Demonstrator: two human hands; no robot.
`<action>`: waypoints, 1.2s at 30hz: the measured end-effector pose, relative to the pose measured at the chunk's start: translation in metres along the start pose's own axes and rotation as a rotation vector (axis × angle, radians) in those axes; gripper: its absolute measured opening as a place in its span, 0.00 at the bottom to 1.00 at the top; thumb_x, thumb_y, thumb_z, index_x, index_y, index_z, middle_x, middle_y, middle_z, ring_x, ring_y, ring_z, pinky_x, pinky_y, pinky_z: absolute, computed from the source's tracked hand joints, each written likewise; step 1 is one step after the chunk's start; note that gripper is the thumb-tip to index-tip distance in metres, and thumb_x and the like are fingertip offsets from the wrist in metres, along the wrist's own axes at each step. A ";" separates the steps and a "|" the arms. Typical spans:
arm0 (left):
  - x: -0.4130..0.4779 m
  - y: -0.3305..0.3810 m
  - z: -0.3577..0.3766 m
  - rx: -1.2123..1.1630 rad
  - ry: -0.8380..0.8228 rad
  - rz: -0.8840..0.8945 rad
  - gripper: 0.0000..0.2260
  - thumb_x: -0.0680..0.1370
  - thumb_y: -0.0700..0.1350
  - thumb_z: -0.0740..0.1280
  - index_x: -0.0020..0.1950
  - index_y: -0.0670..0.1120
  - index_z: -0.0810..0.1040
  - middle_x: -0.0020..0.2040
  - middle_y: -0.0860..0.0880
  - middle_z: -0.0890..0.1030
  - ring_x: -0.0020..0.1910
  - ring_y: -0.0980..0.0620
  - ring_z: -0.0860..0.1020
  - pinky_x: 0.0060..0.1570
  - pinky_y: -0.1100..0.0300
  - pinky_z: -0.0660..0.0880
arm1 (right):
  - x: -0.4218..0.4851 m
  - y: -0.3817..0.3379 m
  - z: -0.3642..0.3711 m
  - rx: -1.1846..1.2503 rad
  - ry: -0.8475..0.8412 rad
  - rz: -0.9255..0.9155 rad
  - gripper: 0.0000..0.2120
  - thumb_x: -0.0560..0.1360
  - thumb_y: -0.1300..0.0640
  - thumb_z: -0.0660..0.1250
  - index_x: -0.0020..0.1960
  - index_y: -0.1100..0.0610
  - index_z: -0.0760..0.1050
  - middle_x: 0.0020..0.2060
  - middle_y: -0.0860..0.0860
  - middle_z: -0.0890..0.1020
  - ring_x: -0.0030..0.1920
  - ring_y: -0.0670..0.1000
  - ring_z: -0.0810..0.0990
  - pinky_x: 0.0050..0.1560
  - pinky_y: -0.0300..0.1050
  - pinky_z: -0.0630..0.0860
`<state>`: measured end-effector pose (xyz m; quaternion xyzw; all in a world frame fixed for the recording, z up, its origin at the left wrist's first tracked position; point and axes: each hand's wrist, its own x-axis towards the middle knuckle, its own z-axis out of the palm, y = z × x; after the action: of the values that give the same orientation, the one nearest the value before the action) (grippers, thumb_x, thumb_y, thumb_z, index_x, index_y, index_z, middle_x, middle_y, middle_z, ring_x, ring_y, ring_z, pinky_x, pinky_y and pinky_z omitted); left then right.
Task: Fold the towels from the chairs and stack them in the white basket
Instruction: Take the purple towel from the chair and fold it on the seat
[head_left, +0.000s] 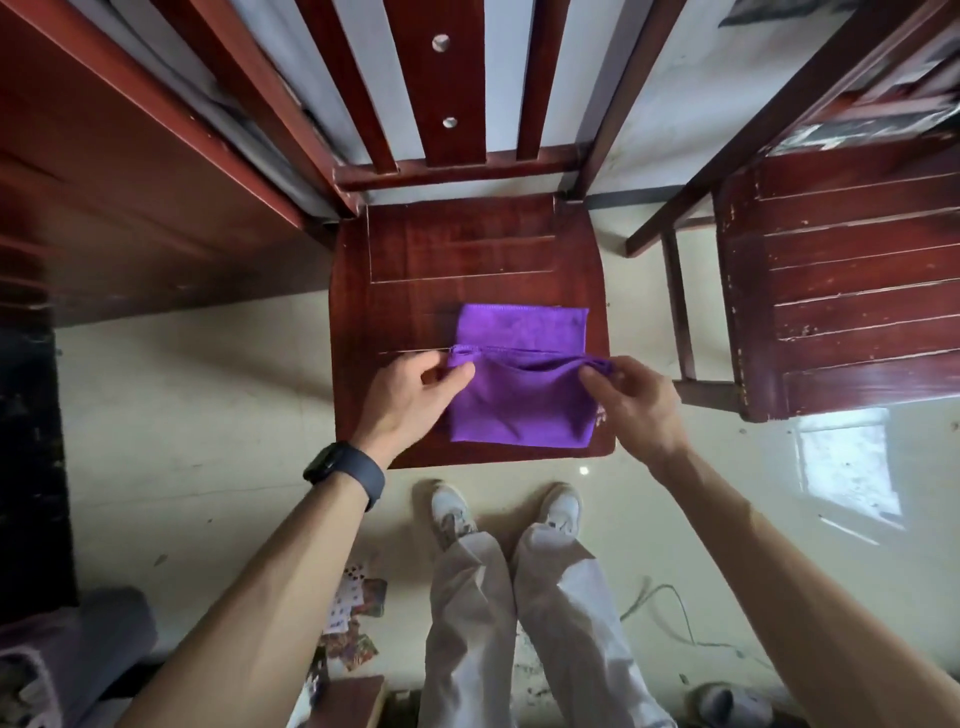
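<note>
A purple towel (519, 400) lies on the seat of a dark red wooden chair (457, 249) in front of me. Its near half is lifted and doubled over, with the hemmed edge held up across the middle. My left hand (410, 400), with a dark watch on its wrist, pinches the left end of that edge. My right hand (636, 402) pinches the right end. The far strip of the towel rests flat on the seat. No white basket is in view.
A second wooden chair (841, 291) stands to the right, and dark red furniture (130, 208) fills the left. My legs and white shoes (506, 512) are just before the chair. Scattered cards (353, 613) and a cord (675, 608) lie on the pale tiled floor.
</note>
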<state>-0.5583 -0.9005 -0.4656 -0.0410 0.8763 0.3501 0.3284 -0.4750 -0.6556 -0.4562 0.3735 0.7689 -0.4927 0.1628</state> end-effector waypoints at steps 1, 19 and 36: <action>0.014 -0.001 0.002 -0.009 0.005 0.001 0.14 0.76 0.59 0.68 0.45 0.49 0.81 0.37 0.49 0.80 0.36 0.54 0.75 0.37 0.58 0.66 | 0.013 -0.002 0.005 -0.031 0.034 -0.015 0.13 0.70 0.37 0.69 0.43 0.46 0.80 0.40 0.53 0.80 0.40 0.56 0.83 0.44 0.53 0.80; 0.094 -0.007 0.058 0.055 0.156 -0.143 0.19 0.83 0.59 0.53 0.51 0.45 0.73 0.52 0.36 0.82 0.52 0.33 0.78 0.47 0.48 0.72 | 0.100 0.009 0.078 -0.143 0.294 0.049 0.18 0.85 0.47 0.52 0.59 0.60 0.72 0.51 0.63 0.83 0.53 0.68 0.78 0.51 0.52 0.69; 0.053 -0.021 0.085 0.612 0.348 0.433 0.27 0.81 0.55 0.59 0.78 0.48 0.64 0.78 0.45 0.63 0.77 0.43 0.62 0.72 0.41 0.59 | 0.053 0.028 0.104 -0.562 0.473 -0.471 0.22 0.80 0.49 0.61 0.70 0.59 0.72 0.71 0.57 0.72 0.68 0.59 0.71 0.64 0.54 0.68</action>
<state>-0.5465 -0.8535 -0.5559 0.1853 0.9708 0.1220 0.0909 -0.5020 -0.7183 -0.5553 0.2318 0.9534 -0.1890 -0.0391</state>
